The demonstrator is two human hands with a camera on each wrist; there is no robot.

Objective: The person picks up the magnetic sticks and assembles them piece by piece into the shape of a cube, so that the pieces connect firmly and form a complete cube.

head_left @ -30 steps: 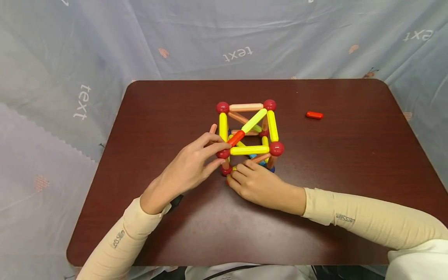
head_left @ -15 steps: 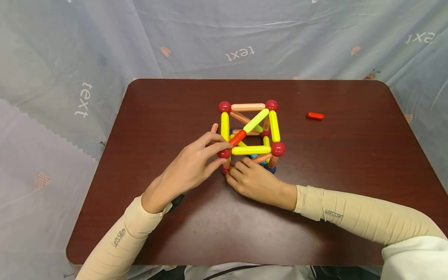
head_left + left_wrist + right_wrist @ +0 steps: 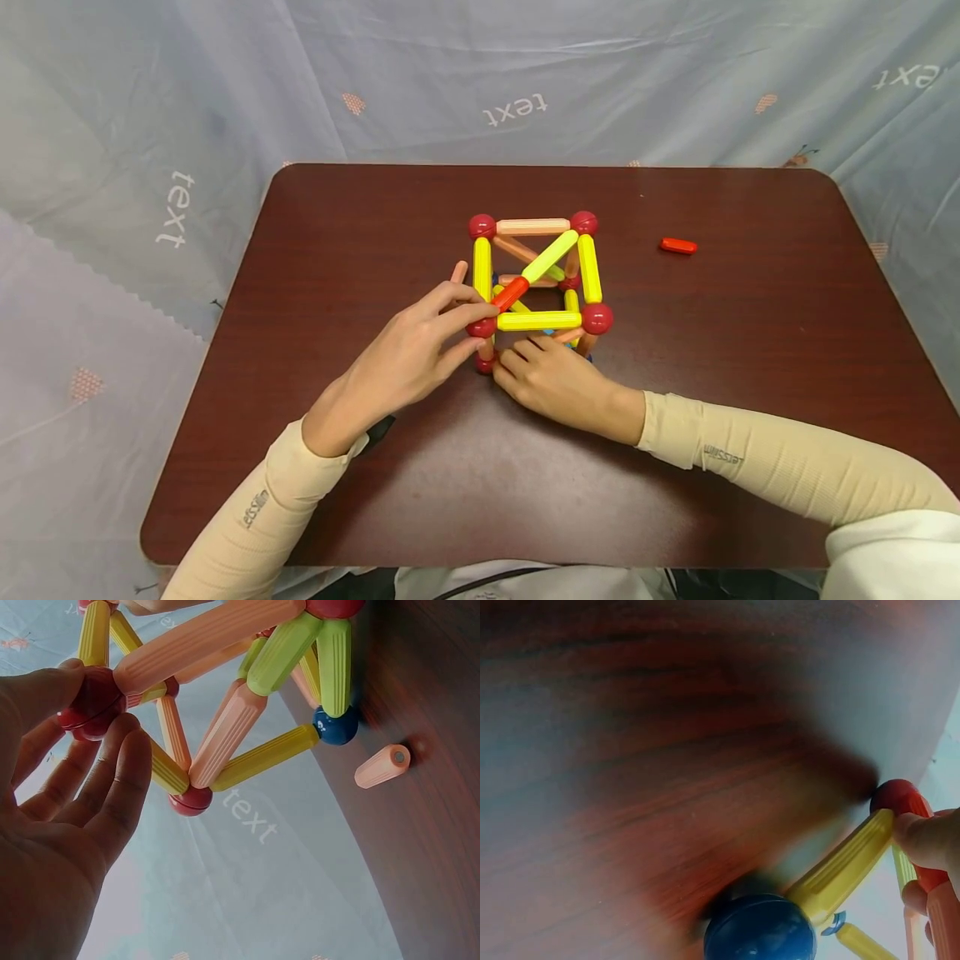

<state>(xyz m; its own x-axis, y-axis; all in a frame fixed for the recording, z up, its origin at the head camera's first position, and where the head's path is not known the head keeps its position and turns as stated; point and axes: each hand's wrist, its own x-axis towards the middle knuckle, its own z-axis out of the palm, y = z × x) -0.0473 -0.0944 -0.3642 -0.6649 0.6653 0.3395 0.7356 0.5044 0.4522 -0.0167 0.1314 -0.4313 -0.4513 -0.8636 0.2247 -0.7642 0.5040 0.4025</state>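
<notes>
A box-shaped frame of magnetic rods and balls stands mid-table, with a yellow rod point(image 3: 538, 321) along its upper near side. At the upper near-left corner, my left hand point(image 3: 405, 354) holds a red ball point(image 3: 94, 705) between thumb and fingers. A red rod point(image 3: 511, 294) and a lime rod point(image 3: 551, 257) run diagonally across the top. Low on the near side, my right hand point(image 3: 558, 383) pinches a short red rod point(image 3: 931, 877), whose end is at the lower red ball point(image 3: 892, 796). In the head view the right fingers hide that rod.
One loose red rod point(image 3: 678, 246) lies to the frame's right on the brown table point(image 3: 750, 350). A loose peach rod point(image 3: 381, 767) lies left of the frame, partly behind the left hand. Blue balls point(image 3: 759, 930) form some lower corners. A printed curtain point(image 3: 420, 75) hangs behind the table.
My right hand has moved slightly away from me, in toward the frame's lower near side. A bit of red showing below its fingertips is now hidden. My left hand keeps its hold.
</notes>
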